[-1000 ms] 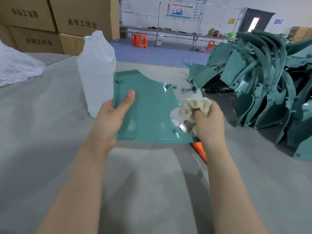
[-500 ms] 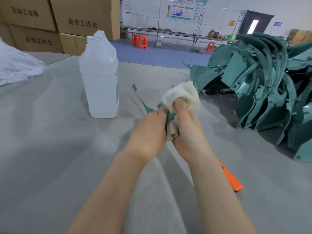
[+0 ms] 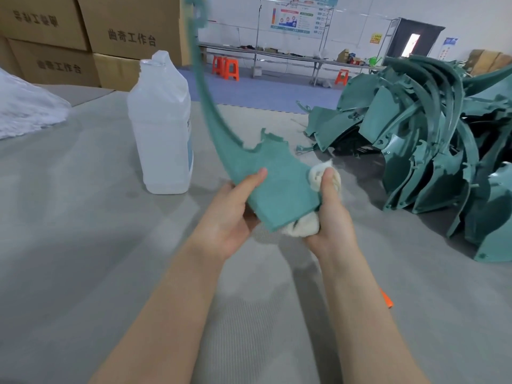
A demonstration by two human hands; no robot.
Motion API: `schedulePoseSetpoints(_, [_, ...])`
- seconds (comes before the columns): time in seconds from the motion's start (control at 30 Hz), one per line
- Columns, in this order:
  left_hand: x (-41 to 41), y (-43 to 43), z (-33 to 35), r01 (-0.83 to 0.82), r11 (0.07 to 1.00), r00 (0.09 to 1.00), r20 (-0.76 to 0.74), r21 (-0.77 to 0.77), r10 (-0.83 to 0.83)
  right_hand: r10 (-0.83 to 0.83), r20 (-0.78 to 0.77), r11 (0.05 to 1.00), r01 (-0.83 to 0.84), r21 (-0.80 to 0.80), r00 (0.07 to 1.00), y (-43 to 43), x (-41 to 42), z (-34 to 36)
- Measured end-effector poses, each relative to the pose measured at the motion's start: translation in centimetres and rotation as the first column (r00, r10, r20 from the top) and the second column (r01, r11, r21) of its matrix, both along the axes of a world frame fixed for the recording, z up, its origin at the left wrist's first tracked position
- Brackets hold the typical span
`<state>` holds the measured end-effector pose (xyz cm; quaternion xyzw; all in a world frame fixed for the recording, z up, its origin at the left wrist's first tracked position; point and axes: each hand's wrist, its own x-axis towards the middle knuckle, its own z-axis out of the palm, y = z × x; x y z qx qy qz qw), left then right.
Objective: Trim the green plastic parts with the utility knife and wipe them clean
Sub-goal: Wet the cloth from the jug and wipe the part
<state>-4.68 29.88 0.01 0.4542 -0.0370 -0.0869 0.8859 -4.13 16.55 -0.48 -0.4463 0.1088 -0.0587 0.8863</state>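
Head view, 1 cam only. The person holds a green plastic part (image 3: 277,184) up over the grey work mat (image 3: 83,245), about mid-frame, clear of the surface. Its wide flat end sits between both hands, and a long thin curved arm sweeps up and left to the top edge of the frame, crossing in front of the cardboard boxes (image 3: 130,26).

The left hand (image 3: 230,217) grips the part's lower left edge. The thumb lies flat on the near face; the other fingers are behind the part, so can't tell how they sit.

The right hand (image 3: 329,214) clutches a cream cloth (image 3: 300,228) bunched round the part's right edge. The thumb presses on the cloth up top, and the fingers curl under it. Cloth shows both above and below the part's corner.

A translucent plastic jug (image 3: 163,134) stands upright on the mat just left of the part, w/ the thin arm passing right beside it. A big heap of green parts (image 3: 429,151) fills the right side, well apart from the hands. A white plastic bag (image 3: 25,109) lies at far left.

An orange tip (image 3: 386,300) pokes out beside the right forearm, prob. the utility knife, mostly hidden by the arm.

Background: 3 or so orange stools (image 3: 225,67), a long bench (image 3: 277,55), a wall poster (image 3: 302,15).
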Motion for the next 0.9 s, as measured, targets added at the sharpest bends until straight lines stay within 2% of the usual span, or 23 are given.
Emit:
schedulePoseSetpoints(0.07, [-0.2, -0.1, 0.2, -0.073, 0.997, 0.997, 0.014, 0.005, 0.072, -0.03, -0.027, 0.989, 0.026, -0.146, 0.999, -0.2, 0.4, -0.5])
schedulePoseSetpoints(0.13, [-0.3, -0.3, 0.0, -0.098, 0.995, 0.994, 0.049, 0.034, 0.096, -0.176, -0.076, 0.954, 0.151, -0.258, 0.981, -0.3, 0.6, -0.8])
schedulePoseSetpoints(0.27, [-0.3, -0.2, 0.1, -0.145, 0.988, 0.985, 0.1, 0.047, 0.14, -0.426, -0.183, 0.886, 0.368, -0.281, 0.886, -1.4, 0.6, -0.2])
schedulePoseSetpoints(0.33, [-0.1, 0.2, 0.2, -0.229, 0.972, 0.967, 0.128, 0.05, 0.221, -0.524, -0.029, 0.785, 0.469, -0.404, 0.851, -1.7, 0.2, 0.2])
schedulePoseSetpoints(0.37, [0.1, 0.1, 0.1, -0.273, 0.959, 0.955, 0.141, 0.079, 0.261, -0.515, 0.12, 0.735, 0.509, -0.449, 0.849, -1.1, -0.2, 0.5])
schedulePoseSetpoints(0.4, [0.0, -0.1, 0.1, -0.303, 0.946, 0.946, 0.154, 0.114, 0.284, -0.437, 0.277, 0.697, 0.516, -0.497, 0.856, 0.1, -0.8, 0.7])
schedulePoseSetpoints(0.47, [-0.2, -0.5, 0.1, -0.311, 0.938, 0.943, 0.175, 0.15, 0.285, -0.115, 0.501, 0.61, 0.459, -0.646, 0.858, 3.6, -2.2, 0.3])
schedulePoseSetpoints(0.5, [-0.3, -0.6, 0.1, -0.288, 0.948, 0.948, 0.179, 0.137, 0.262, 0.057, 0.534, 0.526, 0.429, -0.734, 0.844, 5.1, -2.7, -0.2])
schedulePoseSetpoints(0.53, [-0.4, -0.6, 0.2, -0.242, 0.965, 0.96, 0.171, 0.099, 0.224, 0.16, 0.525, 0.404, 0.43, -0.808, 0.836, 6.2, -2.8, -0.5])
schedulePoseSetpoints(0.6, [-0.6, -0.5, 0.4, -0.151, 0.988, 0.98, 0.136, 0.018, 0.147, 0.166, 0.465, 0.206, 0.43, -0.879, 0.87, 6.1, -1.9, -0.3])
schedulePoseSetpoints(0.67, [-0.7, -0.5, 0.3, -0.114, 0.992, 0.986, 0.131, 0.062, 0.105, 0.067, 0.384, 0.134, 0.373, -0.918, 0.921, 4.2, -0.1, -0.2])
schedulePoseSetpoints(0.7, [-0.8, -0.5, 0.2, -0.101, 0.989, 0.987, 0.132, 0.111, 0.087, 0.013, 0.35, 0.147, 0.345, -0.927, 0.937, 2.9, 0.6, -0.4])
schedulePoseSetpoints(0.73, [-0.8, -0.5, 0.1, -0.091, 0.984, 0.988, 0.134, 0.156, 0.07, -0.042, 0.313, 0.211, 0.314, -0.925, 0.949, 1.5, 1.2, -0.8])
schedulePoseSetpoints(0.8, [-0.7, -0.4, 0.1, -0.078, 0.974, 0.989, 0.137, 0.213, 0.049, -0.177, 0.228, 0.399, 0.281, -0.872, 0.957, -0.6, 1.4, -1.4])
schedulePoseSetpoints(0.83, [-0.6, -0.2, 0.2, -0.069, 0.974, 0.991, 0.13, 0.216, 0.041, -0.246, 0.199, 0.458, 0.295, -0.839, 0.949, -1.3, 1.4, -1.6])
schedulePoseSetpoints(0.9, [-0.3, 0.3, 0.3, -0.066, 0.98, 0.993, 0.113, 0.186, 0.045, -0.353, 0.238, 0.472, 0.392, -0.79, 0.905, -2.2, 1.1, -1.4])
